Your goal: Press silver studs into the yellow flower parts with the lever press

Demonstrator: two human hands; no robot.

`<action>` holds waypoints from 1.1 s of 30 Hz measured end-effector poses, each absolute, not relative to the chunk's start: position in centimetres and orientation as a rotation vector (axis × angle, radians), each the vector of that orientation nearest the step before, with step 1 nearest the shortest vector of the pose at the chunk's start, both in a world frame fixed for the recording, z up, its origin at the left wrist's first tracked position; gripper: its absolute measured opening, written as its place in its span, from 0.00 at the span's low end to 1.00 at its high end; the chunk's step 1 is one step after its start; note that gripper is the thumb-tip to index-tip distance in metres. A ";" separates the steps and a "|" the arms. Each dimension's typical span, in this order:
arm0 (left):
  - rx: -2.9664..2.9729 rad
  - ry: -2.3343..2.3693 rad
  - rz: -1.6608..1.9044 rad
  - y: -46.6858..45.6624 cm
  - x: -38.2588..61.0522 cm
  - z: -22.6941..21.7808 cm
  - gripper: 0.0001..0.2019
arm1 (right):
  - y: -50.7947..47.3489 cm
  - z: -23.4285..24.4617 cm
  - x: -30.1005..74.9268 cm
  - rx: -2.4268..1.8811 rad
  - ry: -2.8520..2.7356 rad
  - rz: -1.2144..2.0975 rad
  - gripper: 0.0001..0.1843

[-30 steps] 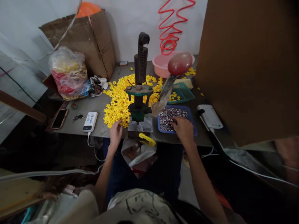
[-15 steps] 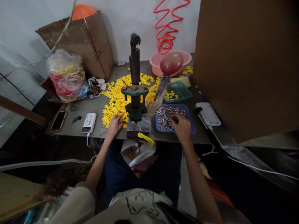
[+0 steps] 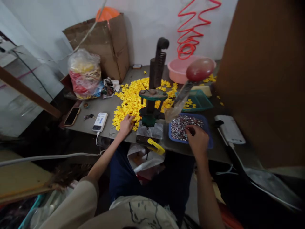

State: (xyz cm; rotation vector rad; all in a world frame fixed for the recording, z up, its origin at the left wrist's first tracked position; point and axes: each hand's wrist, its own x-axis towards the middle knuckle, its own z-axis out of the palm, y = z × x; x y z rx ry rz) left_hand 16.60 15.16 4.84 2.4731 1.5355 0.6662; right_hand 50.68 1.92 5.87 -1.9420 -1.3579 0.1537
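Over glossy speckled beads (image 3: 182,127) in a blue plastic tray (image 3: 172,135), right hand (image 3: 196,141)

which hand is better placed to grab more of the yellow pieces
Left, most likely: the left hand touches the edge of the pile of yellow pieces. The right hand is at the blue tray of small shiny bits, with the metal press between it and the pile.

This is a small workshop: a hand press (image 3: 152,94) stands at 12 o'clock on a metal tabletop (image 3: 107,108) amid yellow plastic parts (image 3: 130,105), with a cardboard box (image 3: 105,44) at 11 o'clock and a coiled red hose (image 3: 190,35) at 1 o'clock.
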 end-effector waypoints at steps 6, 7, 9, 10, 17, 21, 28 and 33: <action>2.488 1.492 0.613 15.7 16.4 5.4 0.20 | 1.7 5.2 50.9 -1.981 -1.367 0.112 0.15; 2.479 1.462 0.616 15.8 16.2 5.6 0.20 | 1.7 5.2 50.9 -1.985 -1.368 0.104 0.14; 2.450 1.414 0.655 16.0 15.6 6.0 0.19 | 1.6 5.2 50.9 -1.986 -1.365 0.090 0.15; 2.426 1.398 0.695 16.1 15.4 6.1 0.19 | 1.5 5.2 50.8 -1.990 -1.361 0.078 0.15; 2.175 1.454 1.066 18.3 15.2 6.5 0.17 | 1.5 5.1 51.1 -1.950 -1.355 0.045 0.21; 2.035 1.540 1.161 20.4 15.9 7.1 0.15 | 1.6 5.1 51.1 -1.956 -1.352 0.069 0.23; 1.962 1.560 1.224 21.2 17.5 8.9 0.15 | 1.5 5.1 51.7 -2.012 -1.473 0.048 0.24; 1.805 1.362 1.290 19.4 17.8 9.6 0.17 | 1.2 5.2 52.2 -1.994 -1.594 0.160 0.24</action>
